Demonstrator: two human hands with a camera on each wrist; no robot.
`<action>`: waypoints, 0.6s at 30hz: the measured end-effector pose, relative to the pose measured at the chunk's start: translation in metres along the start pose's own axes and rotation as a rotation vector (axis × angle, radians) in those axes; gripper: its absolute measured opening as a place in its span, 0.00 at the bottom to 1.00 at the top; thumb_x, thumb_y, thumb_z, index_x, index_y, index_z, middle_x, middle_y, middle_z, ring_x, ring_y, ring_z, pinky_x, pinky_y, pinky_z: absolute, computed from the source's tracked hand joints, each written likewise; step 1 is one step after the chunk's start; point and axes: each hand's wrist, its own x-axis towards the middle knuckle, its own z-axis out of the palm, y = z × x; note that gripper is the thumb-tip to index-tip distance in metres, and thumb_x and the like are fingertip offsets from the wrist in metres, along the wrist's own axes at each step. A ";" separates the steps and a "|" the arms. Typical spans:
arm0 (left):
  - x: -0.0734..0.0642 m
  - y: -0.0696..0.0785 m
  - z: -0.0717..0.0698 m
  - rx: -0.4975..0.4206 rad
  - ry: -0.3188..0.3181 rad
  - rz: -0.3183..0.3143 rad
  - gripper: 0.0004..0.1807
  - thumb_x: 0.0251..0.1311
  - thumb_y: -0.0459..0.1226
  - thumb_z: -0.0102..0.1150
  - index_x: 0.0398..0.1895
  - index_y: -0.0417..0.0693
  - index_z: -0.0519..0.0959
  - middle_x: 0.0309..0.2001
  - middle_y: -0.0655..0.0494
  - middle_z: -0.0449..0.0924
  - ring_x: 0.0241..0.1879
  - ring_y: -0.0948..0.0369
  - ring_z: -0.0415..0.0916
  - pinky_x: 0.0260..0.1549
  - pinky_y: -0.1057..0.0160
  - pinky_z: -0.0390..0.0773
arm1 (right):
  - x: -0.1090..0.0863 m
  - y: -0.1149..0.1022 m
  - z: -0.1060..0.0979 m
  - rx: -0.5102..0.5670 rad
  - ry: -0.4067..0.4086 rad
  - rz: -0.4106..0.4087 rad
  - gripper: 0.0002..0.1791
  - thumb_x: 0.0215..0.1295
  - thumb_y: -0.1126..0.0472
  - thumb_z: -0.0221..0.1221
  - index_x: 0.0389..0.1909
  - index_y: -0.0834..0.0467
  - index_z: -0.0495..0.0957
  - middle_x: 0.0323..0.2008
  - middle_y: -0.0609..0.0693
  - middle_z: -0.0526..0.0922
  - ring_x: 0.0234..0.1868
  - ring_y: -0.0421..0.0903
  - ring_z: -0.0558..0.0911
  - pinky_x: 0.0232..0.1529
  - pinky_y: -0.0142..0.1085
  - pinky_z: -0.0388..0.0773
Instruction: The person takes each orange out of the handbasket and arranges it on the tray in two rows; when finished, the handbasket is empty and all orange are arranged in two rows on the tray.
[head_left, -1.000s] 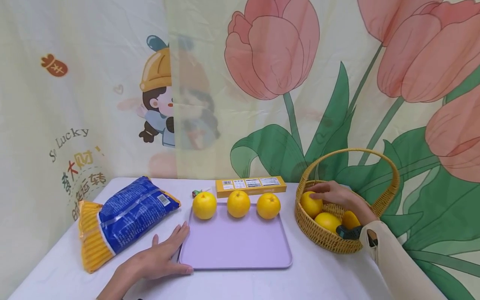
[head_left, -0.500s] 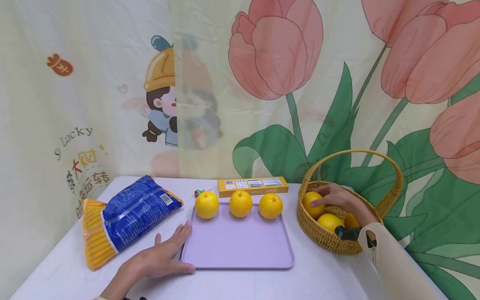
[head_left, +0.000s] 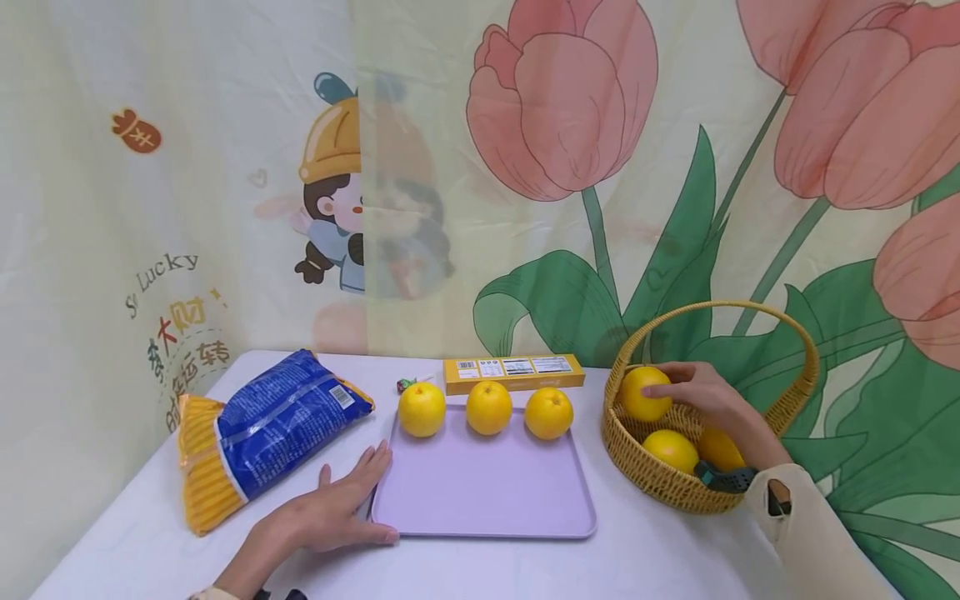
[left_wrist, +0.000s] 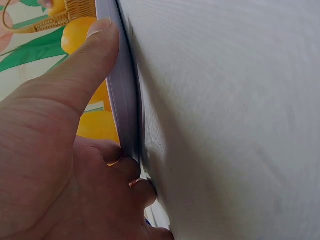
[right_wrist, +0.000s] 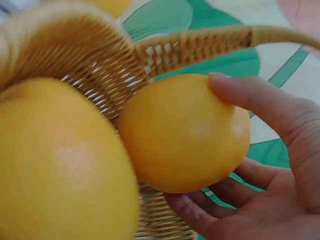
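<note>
My right hand (head_left: 708, 398) grips a yellow orange (head_left: 645, 394) at the left side of the wicker basket (head_left: 637, 467). In the right wrist view the thumb lies over the top of this orange (right_wrist: 185, 132) and the fingers curl beneath it. Two more oranges sit in the basket, one in front (head_left: 671, 452) and one partly hidden behind the wrist (head_left: 720, 448). My left hand (head_left: 326, 512) rests with spread, straight fingers against the left edge of the lilac tray (head_left: 487, 492). In the left wrist view the thumb (left_wrist: 95, 55) touches the tray's rim (left_wrist: 122, 100).
Three oranges (head_left: 489, 408) stand in a row along the tray's back edge. Behind them lie a yellow box (head_left: 513, 375) and a small wrapped lollipop (head_left: 406, 385). A blue and yellow bag (head_left: 285, 425) lies at the left. The basket's tall handle (head_left: 720, 305) arches over its opening.
My right hand has lifted the orange a little from its place in the basket. The left hand keeps its place at the tray. The whole head view has shifted slightly.
</note>
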 end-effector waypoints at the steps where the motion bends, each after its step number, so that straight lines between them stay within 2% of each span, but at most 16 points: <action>1: 0.001 -0.002 0.001 0.004 -0.001 0.002 0.68 0.60 0.62 0.74 0.86 0.31 0.47 0.85 0.27 0.40 0.84 0.31 0.36 0.67 0.15 0.22 | -0.003 -0.002 -0.002 0.002 0.012 -0.007 0.45 0.75 0.45 0.66 0.79 0.71 0.63 0.71 0.71 0.74 0.65 0.63 0.74 0.67 0.62 0.74; 6: 0.003 -0.004 0.001 0.015 -0.007 -0.009 0.68 0.60 0.64 0.73 0.87 0.33 0.46 0.86 0.29 0.40 0.85 0.32 0.36 0.67 0.16 0.22 | -0.018 -0.014 -0.012 0.011 0.051 -0.029 0.45 0.77 0.44 0.64 0.80 0.69 0.62 0.69 0.67 0.77 0.61 0.57 0.77 0.57 0.43 0.79; 8: 0.002 -0.002 0.000 0.017 -0.006 -0.010 0.68 0.60 0.64 0.73 0.86 0.32 0.47 0.86 0.29 0.40 0.85 0.32 0.36 0.68 0.16 0.22 | -0.024 -0.019 -0.015 0.033 0.052 -0.045 0.44 0.78 0.45 0.64 0.81 0.69 0.61 0.66 0.64 0.80 0.58 0.54 0.79 0.55 0.39 0.79; 14: -0.001 0.004 -0.001 0.032 0.005 -0.011 0.65 0.61 0.58 0.75 0.85 0.30 0.48 0.85 0.28 0.41 0.85 0.32 0.38 0.68 0.15 0.24 | -0.043 -0.035 -0.021 0.129 0.044 -0.154 0.32 0.80 0.54 0.63 0.77 0.65 0.69 0.52 0.41 0.88 0.51 0.44 0.82 0.52 0.37 0.79; 18: -0.004 0.012 -0.003 0.043 0.010 -0.030 0.64 0.62 0.56 0.76 0.86 0.31 0.49 0.86 0.30 0.43 0.85 0.34 0.39 0.70 0.16 0.26 | -0.053 -0.049 -0.017 0.166 0.025 -0.241 0.24 0.79 0.60 0.62 0.72 0.59 0.76 0.50 0.39 0.90 0.50 0.44 0.85 0.53 0.34 0.80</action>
